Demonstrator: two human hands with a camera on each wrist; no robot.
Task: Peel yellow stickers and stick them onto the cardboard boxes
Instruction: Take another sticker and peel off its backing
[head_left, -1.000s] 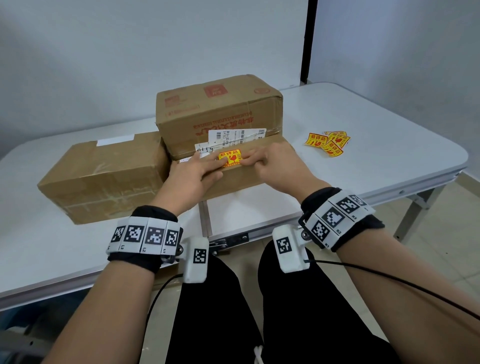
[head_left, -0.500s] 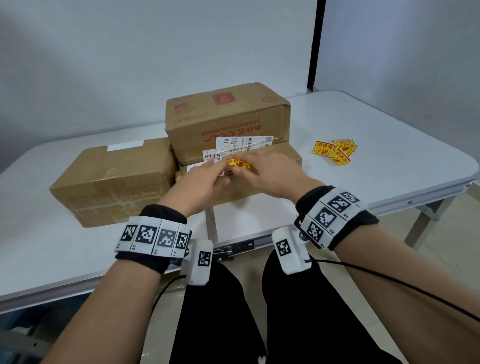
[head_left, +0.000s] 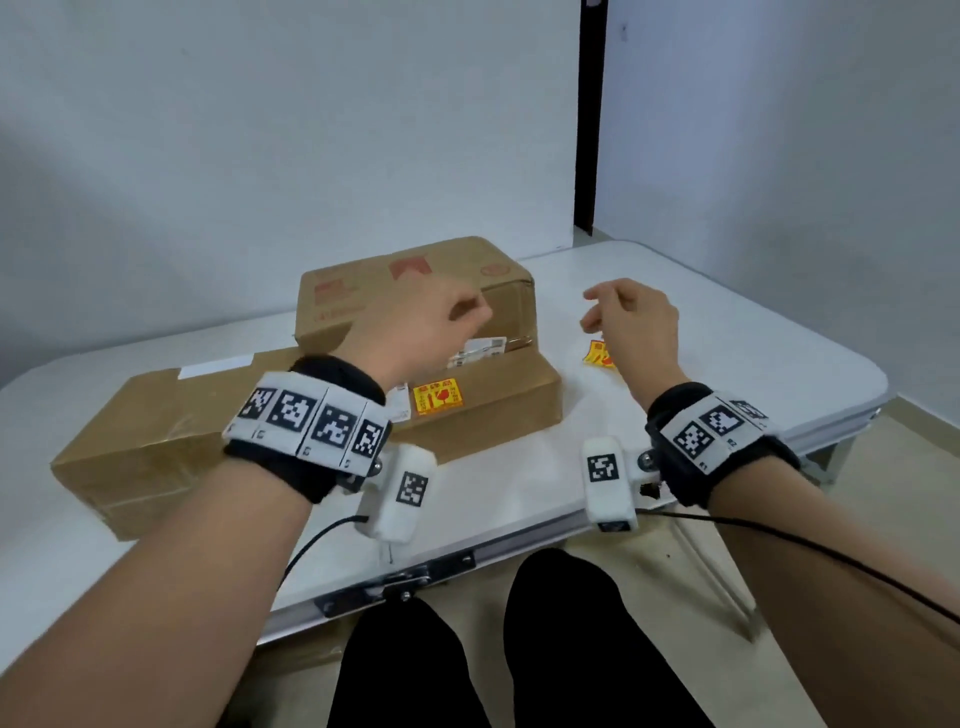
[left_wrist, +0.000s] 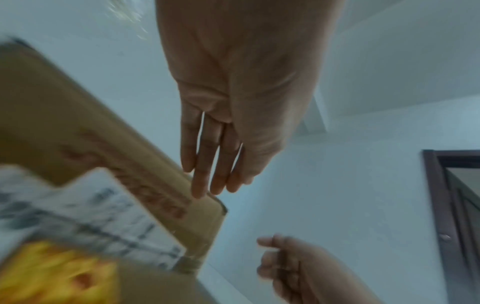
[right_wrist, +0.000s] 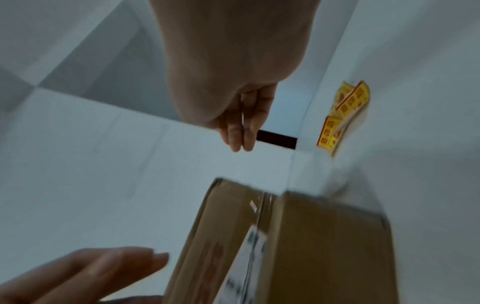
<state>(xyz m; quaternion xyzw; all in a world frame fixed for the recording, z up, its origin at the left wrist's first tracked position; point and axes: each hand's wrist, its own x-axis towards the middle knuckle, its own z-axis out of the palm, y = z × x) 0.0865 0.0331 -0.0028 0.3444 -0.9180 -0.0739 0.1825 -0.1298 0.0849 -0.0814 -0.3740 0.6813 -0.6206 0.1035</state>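
With one yellow rectangular sticker (head_left: 438, 400) stuck on the near low brown cardboard box (head_left: 498, 410), both hands, left (head_left: 415, 325) and right (head_left: 631, 319), hover empty and loosely open, the right nearest the loose yellow stickers (head_left: 597, 355) on the white bench (head_left: 675, 415), probably fetching another.

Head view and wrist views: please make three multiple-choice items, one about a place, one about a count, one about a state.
1. Where is the stuck yellow sticker?
A) on the low front box
B) on the white table
C) on the left box

2. How many cardboard boxes are on the table?
A) two
B) three
C) five

3. What does the left hand hold?
A) a sticker
B) a box
C) nothing

Answers:
1 A, the sticker lies flat on that box's top.
2 B, the left box, the low front box and the tall box behind it.
3 C, the left wrist view shows straight, empty fingers; the right hand is empty too.
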